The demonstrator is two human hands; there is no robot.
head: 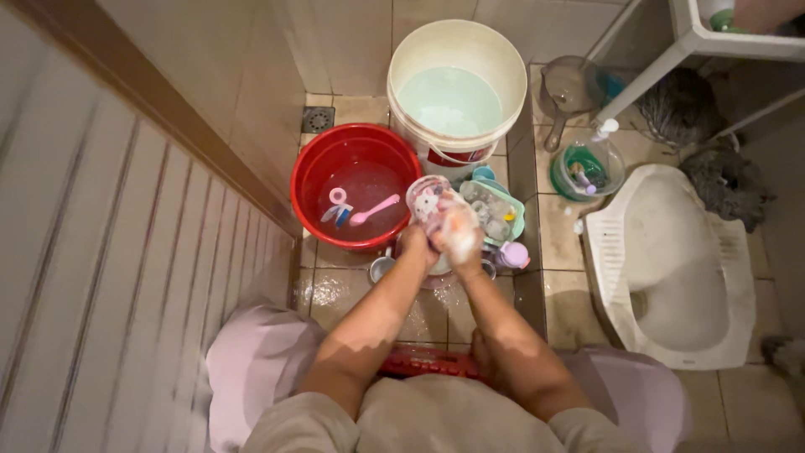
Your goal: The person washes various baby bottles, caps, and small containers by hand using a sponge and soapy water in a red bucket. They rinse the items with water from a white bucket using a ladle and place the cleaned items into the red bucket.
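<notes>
While you are sitting low over the wet tile floor (579, 294), you are holding a small see-through cup (426, 200) with a little picture on it. Your left hand (417, 242) is wrapping closed around the cup from below. Your right hand (459, 233) is covered in white soap foam and is pressing against the cup's side, fingers curled in, and I cannot tell if anything is inside them. The cup is sitting just above a small bowl (436, 273) on the floor.

A red basin (312, 172) is sitting just left of your hands, holding shallow water, a pink spoon (373, 210) and a small pink ring piece (338, 196). Behind it, a big white bucket (419, 50) is holding pale water. A light green tray (513, 220) beside your right hand is holding little clear pieces. Farther right, a green tub (560, 178) is holding small things, near the white squat toilet (671, 268).
</notes>
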